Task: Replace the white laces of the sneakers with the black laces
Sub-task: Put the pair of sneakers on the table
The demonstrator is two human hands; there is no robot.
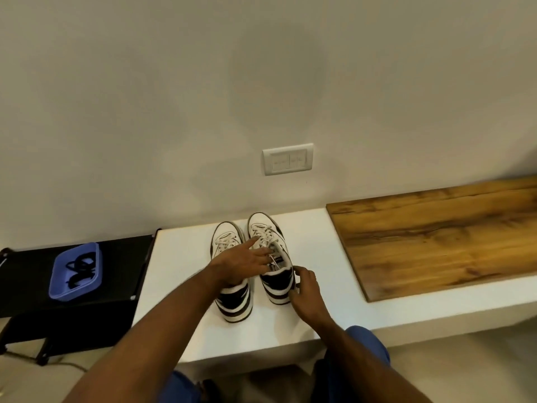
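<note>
Two sneakers (251,263) stand side by side on the white counter (180,274), just below the wall socket (288,159), and both still carry white laces (263,235). Each shoe has a white upper with a dark trim line round the toe, and a heel banded in black and white. Their long axes run from you toward the wall, toes pointing at the wall below the socket, heels toward you; the pair leans slightly to the right of straight ahead.

Your left hand (241,264) lies across the shoe farther left of the socket, its fingers (261,253) straight and spread, the tips reaching over to the tongue and lacing of the neighbouring shoe. It presses or touches rather than grips. Your right hand (303,289) is at the heel of the shoe nearer under the socket, fingers curled round the outer side of the heel collar and holding it.

Well to the left of the socket and lower, a blue tray (59,289) sits on a black stand (122,274) next to the counter, and the black laces (80,271) lie coiled inside it. To the right of the socket, a wooden board (436,237) lies flat on the counter.
</note>
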